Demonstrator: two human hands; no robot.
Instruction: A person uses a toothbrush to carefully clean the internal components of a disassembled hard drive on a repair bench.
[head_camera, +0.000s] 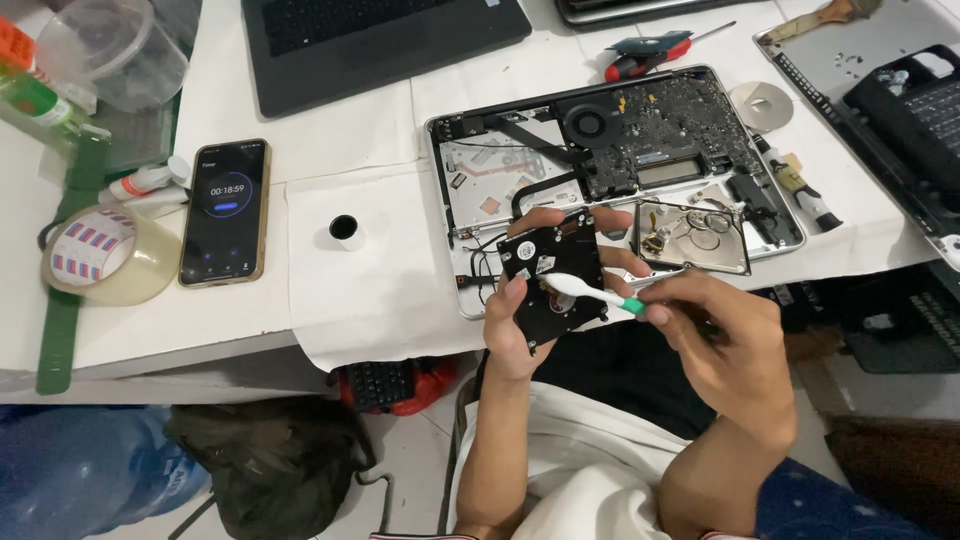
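Fingers of the left hand (515, 320) clamp a black rectangular hard drive (553, 275) above the white-papered table (350, 290) edge, before the opened silver laptop chassis (610, 150). Fingers of the right hand (725, 340) pinch a white, green-collared toothbrush (592, 291) against its circuit board. Hard scrubbing could, I'd judge, dislodge tiny components, or the drive could slip floorward.

Opened laptop chassis (470, 180) sat mid-table, phone (225, 212) to its left, screwdriver (650, 55) behind, tape roll (105, 255) far left.
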